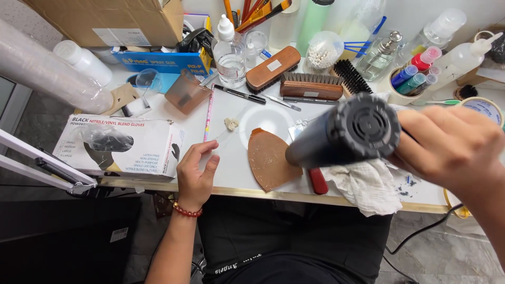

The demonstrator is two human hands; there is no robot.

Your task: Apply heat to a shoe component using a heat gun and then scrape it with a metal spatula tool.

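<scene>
My right hand [452, 144] grips a black heat gun [344, 134], its vented rear end facing the camera and its nozzle pointing down at a brown leather insole-shaped piece [268, 158] lying on the white table [231, 173]. My left hand [195, 171] rests on the table's front edge with fingers loosely apart, holding nothing, just left of the leather piece and right of a white box of gloves [118, 147]. A red bead bracelet [185, 211] circles my left wrist.
A crumpled white cloth [368, 186] and a red-handled tool [317, 180] lie under the gun. Wooden brushes [310, 85], bottles [230, 52], a pen [242, 94], a cup of markers [413, 79], a blue box [163, 61] and a cardboard box [115, 18] crowd the back. A power cord [421, 231] hangs off the front.
</scene>
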